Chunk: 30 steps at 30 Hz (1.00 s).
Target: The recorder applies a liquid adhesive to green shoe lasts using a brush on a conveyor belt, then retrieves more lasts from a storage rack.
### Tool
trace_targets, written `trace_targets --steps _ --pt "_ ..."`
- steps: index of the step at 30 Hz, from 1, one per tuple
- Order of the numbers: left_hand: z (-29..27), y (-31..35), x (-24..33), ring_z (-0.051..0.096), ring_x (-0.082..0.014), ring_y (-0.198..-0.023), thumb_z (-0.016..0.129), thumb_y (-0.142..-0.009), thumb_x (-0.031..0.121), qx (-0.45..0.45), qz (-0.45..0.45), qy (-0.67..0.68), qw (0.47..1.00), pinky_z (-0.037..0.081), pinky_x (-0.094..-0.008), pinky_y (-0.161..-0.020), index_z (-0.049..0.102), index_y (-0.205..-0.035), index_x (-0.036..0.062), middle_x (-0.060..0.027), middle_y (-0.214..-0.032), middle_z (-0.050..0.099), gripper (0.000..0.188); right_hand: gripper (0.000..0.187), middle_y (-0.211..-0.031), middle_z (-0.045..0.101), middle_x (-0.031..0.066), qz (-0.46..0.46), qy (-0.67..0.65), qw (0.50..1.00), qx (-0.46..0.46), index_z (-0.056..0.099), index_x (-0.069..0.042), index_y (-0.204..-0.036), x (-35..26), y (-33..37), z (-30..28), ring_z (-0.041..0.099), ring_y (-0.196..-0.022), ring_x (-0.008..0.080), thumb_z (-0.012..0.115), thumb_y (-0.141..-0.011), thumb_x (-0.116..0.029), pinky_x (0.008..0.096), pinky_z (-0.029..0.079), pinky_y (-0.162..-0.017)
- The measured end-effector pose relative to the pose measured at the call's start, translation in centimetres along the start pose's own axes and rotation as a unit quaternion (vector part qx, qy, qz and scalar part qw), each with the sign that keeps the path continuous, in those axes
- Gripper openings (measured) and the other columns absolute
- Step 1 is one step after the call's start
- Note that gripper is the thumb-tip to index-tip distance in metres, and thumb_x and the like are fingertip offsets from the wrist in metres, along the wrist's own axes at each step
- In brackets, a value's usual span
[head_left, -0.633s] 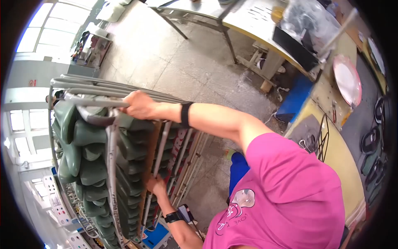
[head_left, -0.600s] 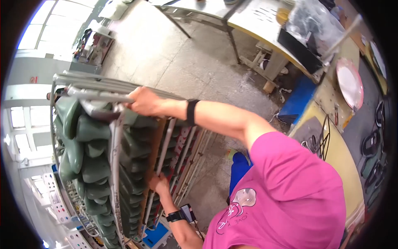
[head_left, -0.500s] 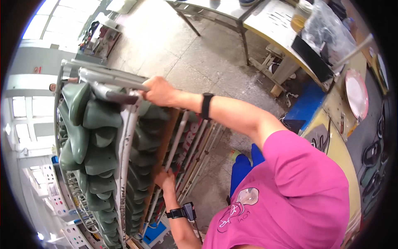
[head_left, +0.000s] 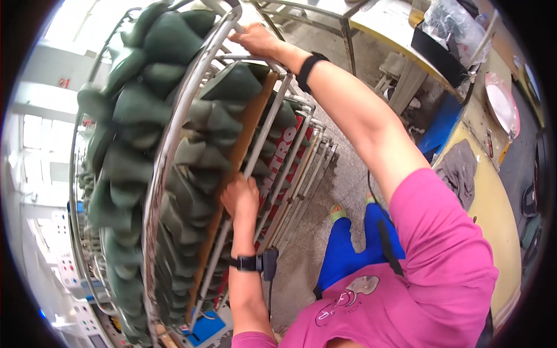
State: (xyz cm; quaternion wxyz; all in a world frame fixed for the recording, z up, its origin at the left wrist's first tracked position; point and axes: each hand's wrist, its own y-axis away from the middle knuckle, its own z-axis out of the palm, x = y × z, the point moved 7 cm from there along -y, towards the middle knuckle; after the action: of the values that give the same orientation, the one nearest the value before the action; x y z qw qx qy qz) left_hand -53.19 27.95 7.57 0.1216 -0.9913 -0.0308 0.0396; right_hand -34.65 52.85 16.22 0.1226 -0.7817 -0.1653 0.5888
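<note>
Firstly, the rack: a metal rack [head_left: 156, 180] stands at 9 o'clock from the middle of the view, touching both hands.
Rack's axis: its long axis, as seen, runs between 11 and 7 o'clock; the curved tube end points to 11, the other narrows toward 7.
Rack from the hands: most of it lies at 9 o'clock from the left hand [head_left: 241, 197] and toward 7 from the right hand [head_left: 261, 40]; the right is nearer the curved end, the left about mid-length.
Right hand: fingers curled over the tubing, fingertips hidden.
Left hand: fingers closed round a grey bar [head_left: 268, 124], beside a wooden board [head_left: 246, 139].
Load: green moulded pieces [head_left: 138, 104], overlapping in rows.
Wrists: black band [head_left: 312, 68] on the right, strapped device [head_left: 270, 264] on the left.
Beyond: grey cloth [head_left: 458, 168] at 3 o'clock, on a yellow bench [head_left: 493, 203].
</note>
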Motion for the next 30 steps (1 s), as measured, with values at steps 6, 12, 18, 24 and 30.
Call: trace_targets --steps 6,12,18,24,30 --pt "0.2 6.0 -2.9 0.060 -0.0344 -0.079 0.055 -0.078 0.032 -0.092 -0.037 0.015 0.995 0.047 -0.0453 -0.070 0.062 -0.083 0.0063 -0.0189 -0.081 0.062 0.027 0.022 -0.080 0.059 0.0120 -0.259 0.285 0.921 0.055 0.059 -0.009 -0.098 -1.9 5.4 2.1 0.059 -0.079 0.0273 0.056 -0.076 -0.015 0.0396 0.047 -0.067" --pt "-0.4 15.0 -3.5 0.060 -0.0321 -0.079 0.058 -0.074 0.034 -0.156 0.033 0.042 0.986 0.047 -0.0444 -0.071 0.063 -0.086 0.0060 -0.0175 -0.084 0.062 0.031 0.018 -0.086 0.060 0.0100 -0.320 0.175 0.931 0.010 0.060 -0.001 -0.093 -7.5 18.8 -3.1 0.059 -0.077 0.0203 0.059 -0.076 -0.008 0.0325 0.048 -0.070" --pt "-3.1 16.9 -3.4 0.060 -0.0307 -0.059 0.064 -0.069 0.031 -0.060 0.064 0.041 0.995 0.047 -0.0437 -0.060 0.059 -0.077 0.0062 -0.0131 -0.063 0.061 0.027 0.021 -0.085 0.058 0.0097 -0.123 0.015 0.992 0.005 0.059 -0.003 -0.093 -1.8 19.8 -1.3 0.056 -0.080 0.0205 0.062 -0.074 -0.012 0.0335 0.045 -0.071" --pt "-1.5 17.7 -3.9 0.062 -0.0308 -0.060 0.058 -0.070 0.033 -0.068 0.014 -0.010 0.998 0.049 -0.0434 -0.059 0.063 -0.081 0.0076 -0.0139 -0.065 0.062 0.028 0.022 -0.078 0.058 0.0101 -0.123 -0.011 0.981 0.148 0.058 0.000 -0.090 1.2 21.2 -0.1 0.056 -0.076 0.0193 0.063 -0.074 -0.013 0.0337 0.044 -0.069" --pt "-0.6 17.9 -6.8 0.060 -0.0337 -0.080 0.053 -0.074 0.026 -0.115 -0.079 -0.048 0.989 0.045 -0.0460 -0.072 0.063 -0.086 0.0066 -0.0168 -0.082 0.063 0.024 0.017 -0.068 0.053 0.0282 -0.066 -0.015 0.996 0.053 0.056 0.006 -0.068 -7.5 19.1 0.9 0.055 -0.066 0.0430 0.046 -0.069 -0.008 0.0464 0.043 -0.058"
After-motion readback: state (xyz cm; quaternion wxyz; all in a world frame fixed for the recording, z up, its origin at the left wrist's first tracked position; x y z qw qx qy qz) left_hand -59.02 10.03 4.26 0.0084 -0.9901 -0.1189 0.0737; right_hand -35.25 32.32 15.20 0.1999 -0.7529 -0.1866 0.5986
